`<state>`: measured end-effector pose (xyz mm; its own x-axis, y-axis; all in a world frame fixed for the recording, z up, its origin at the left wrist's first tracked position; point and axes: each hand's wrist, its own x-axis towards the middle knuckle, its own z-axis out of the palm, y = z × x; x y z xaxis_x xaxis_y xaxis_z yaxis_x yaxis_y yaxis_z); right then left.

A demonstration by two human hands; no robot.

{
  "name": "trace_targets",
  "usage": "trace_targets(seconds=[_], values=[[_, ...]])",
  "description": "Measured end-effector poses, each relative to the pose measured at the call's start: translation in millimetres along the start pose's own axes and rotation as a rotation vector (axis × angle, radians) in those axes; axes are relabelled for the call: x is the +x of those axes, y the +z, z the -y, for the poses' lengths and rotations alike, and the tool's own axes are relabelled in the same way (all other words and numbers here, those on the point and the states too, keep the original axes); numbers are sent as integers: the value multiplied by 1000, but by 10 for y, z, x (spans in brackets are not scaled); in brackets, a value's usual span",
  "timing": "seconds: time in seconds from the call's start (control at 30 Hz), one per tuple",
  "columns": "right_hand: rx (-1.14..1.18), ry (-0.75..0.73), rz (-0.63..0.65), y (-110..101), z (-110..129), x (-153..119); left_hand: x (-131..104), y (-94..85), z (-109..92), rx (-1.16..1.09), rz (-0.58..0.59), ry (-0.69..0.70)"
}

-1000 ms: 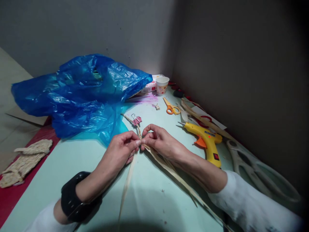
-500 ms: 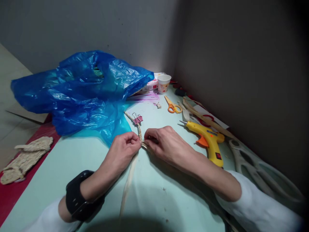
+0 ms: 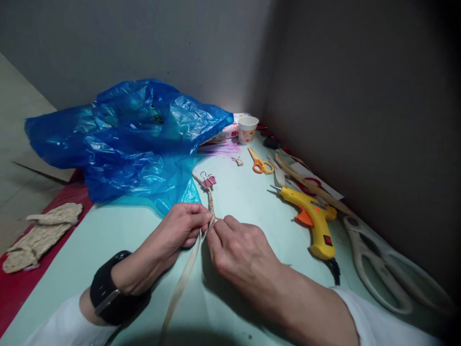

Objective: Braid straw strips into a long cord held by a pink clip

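Observation:
A thin braid of pale, straw-like strips (image 3: 211, 201) runs from a pink binder clip (image 3: 209, 181) down to my fingers. My left hand (image 3: 189, 223) is closed, pinching the near end of the braid between thumb and forefinger. One loose flat strip (image 3: 182, 283) trails from there toward me across the table. Close against it on the right, my right hand (image 3: 236, 245) is closed too, its fingertips at the same end of the braid on the strips. The back of that hand hides part of what it grips.
A blue plastic bag (image 3: 137, 139) spreads over the back left. On the right lie a yellow glue gun (image 3: 313, 216), large scissors (image 3: 374, 264) and small orange scissors (image 3: 260, 162). A paper cup (image 3: 247, 130) stands at the back. A woven straw piece (image 3: 43, 235) rests on red material.
My right hand has come nearer and turned, its back now facing up and its fingers lower by the braid's end. My left hand still pinches the braid.

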<state>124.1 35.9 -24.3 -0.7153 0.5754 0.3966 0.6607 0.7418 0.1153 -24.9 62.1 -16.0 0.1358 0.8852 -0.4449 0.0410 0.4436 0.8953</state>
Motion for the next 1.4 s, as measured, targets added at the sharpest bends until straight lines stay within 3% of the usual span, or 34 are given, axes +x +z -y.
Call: trace_targets(seconds=[0.1,0.2,0.27,0.37,0.43,0.53,0.6,0.73,0.9,1.1,1.27,1.4], values=[[-22,-7,-12,41,31,-1,2,-25,-16,-19,40,-18],[118,13,39,-44,-78,46,-11,-24,-15,16,21,8],[321,144,60,-148,-240,99,-22,-21,-10,39,7,29],[584,447,-34,-239,-508,173,-33,-19,-4,77,3,50],[795,490,61,-190,-614,198,-36,-16,-2,92,10,57],[1266,479,370,11,-619,208,-34,-3,-7,104,13,64],[1439,525,453,137,-572,210,-32,8,-10,117,10,65],[1231,546,337,196,-515,207,-36,21,2,191,-51,84],[949,562,165,100,-452,198,-68,55,35,451,-184,282],[1048,657,127,116,-361,203,-151,152,37,840,-345,401],[1014,684,90,143,-334,199,-208,142,11,956,-320,384],[973,677,60,153,-335,176,-266,129,17,903,-277,341]])
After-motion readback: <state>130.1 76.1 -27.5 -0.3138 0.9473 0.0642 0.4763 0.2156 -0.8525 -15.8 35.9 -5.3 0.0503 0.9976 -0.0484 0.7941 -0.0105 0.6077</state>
